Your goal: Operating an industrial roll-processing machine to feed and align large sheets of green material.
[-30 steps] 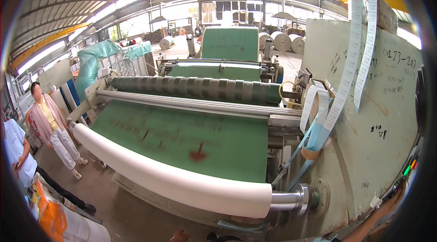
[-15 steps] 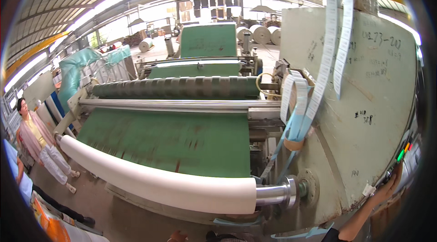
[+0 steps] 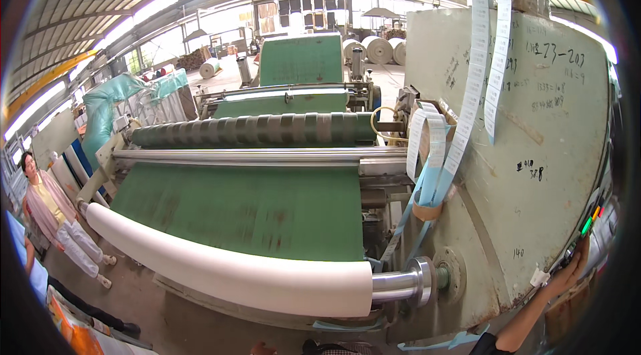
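Note:
My right hand (image 3: 572, 269) reaches out at the far right, its fingers stretched up along the edge of a big grey-green machine side panel (image 3: 467, 235). It touches or lies right beside small black controls there, just below a green and a red-orange piece (image 3: 587, 225). My left hand (image 3: 262, 349) barely shows at the bottom edge, blurred and mostly cut off. Ahead of me a wide white roll (image 3: 234, 268) sits on a shiny metal shaft (image 3: 400, 285). Behind it a stained green belt (image 3: 247, 208) slopes up to a dark banded roller (image 3: 267, 129).
Paper label strips (image 3: 467, 95) hang over the panel, some passing through a brown cardboard ring (image 3: 427, 211). A person in a pink shawl (image 3: 57, 211) stands at the left; another in light blue (image 3: 33, 261) is partly cut off. Large white rolls (image 3: 378, 50) stand far back.
The view has shifted slightly. The dark stains on the green belt have changed place, so the belt has moved. My right hand stays at the panel edge.

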Available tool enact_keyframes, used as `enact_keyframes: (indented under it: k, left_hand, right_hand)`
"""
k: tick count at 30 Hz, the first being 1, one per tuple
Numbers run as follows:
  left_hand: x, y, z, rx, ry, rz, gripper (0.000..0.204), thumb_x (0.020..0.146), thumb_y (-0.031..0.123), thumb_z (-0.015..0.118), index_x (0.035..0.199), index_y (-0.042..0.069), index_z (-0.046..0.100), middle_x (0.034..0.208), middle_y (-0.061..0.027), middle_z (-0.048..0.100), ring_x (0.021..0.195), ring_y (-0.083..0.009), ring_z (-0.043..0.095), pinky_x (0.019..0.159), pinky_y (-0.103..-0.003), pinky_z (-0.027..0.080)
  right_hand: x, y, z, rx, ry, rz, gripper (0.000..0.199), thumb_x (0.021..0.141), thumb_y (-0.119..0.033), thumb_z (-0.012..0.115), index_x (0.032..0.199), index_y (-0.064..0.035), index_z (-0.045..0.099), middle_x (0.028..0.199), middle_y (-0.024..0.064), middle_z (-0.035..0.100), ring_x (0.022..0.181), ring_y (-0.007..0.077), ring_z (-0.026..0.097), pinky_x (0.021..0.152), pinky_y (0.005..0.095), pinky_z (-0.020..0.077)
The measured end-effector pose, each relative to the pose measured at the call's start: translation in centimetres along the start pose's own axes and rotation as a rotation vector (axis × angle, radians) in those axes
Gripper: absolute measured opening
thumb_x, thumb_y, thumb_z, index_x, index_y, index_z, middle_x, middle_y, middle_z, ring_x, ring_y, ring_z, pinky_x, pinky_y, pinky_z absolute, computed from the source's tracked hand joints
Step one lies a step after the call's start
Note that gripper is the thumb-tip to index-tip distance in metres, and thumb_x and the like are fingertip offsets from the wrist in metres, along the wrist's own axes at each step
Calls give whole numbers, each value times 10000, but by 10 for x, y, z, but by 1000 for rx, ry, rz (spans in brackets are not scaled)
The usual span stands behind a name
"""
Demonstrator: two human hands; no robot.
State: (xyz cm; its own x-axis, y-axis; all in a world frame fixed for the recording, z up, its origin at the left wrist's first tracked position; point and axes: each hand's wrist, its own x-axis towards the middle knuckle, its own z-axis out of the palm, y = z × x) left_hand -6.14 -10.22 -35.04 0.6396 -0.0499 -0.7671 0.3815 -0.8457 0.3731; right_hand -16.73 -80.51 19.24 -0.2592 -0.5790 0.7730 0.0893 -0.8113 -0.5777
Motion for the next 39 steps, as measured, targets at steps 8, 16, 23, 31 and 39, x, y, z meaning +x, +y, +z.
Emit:
enact_keyframes:
  k: [8, 16, 23, 31, 39]
  left_hand:
    - [22, -13, 16, 66, 93, -110, 365, 887, 245, 578, 1250, 232, 607, 1415, -25, 479, 1326, -379, 377, 1060, -463, 393]
    - [-16, 22, -4, -14, 20, -127, 472, 916, 286, 527, 1355, 116, 488, 1444, -136, 416, 1114, -363, 562, 1006, -483, 432]
    - [-56, 49, -20, -230, 36, -146, 627, 886, 304, 582, 1407, 17, 383, 1430, -230, 404, 908, -345, 673, 860, -492, 519]
    - [-22, 17, -22, 332, -17, 50, 666, 863, 392, 615, 1404, 52, 427, 1295, -175, 567, 1063, -332, 613, 908, -476, 472]
    - [-94, 118, -131, -333, 1053, -91, 547, 960, 270, 497, 1361, -78, 365, 1384, -288, 391, 1291, -441, 355, 1081, -494, 295]
  right_hand:
    - [4, 16, -1, 99, -11, -42, 365, 988, -89, 387, 1302, 54, 508, 1315, 151, 549, 1198, 226, 526, 1032, 320, 373]
    - [-3, 1, 2, 43, -13, -28, 372, 994, -74, 358, 1315, 69, 482, 1338, 174, 522, 1238, 247, 499, 1066, 331, 350]
    - [2, 22, -2, 156, -31, -66, 381, 993, -80, 350, 1317, 76, 476, 1353, 184, 507, 1239, 250, 496, 1072, 345, 345]
    - [-54, 17, -4, 170, 136, 27, 366, 1000, -127, 356, 1268, 70, 510, 1304, 168, 536, 1214, 263, 501, 1062, 371, 359]
    - [-55, 23, -27, 85, 156, 42, 370, 1028, -152, 314, 1257, 76, 494, 1337, 183, 488, 1230, 269, 474, 1079, 387, 352]
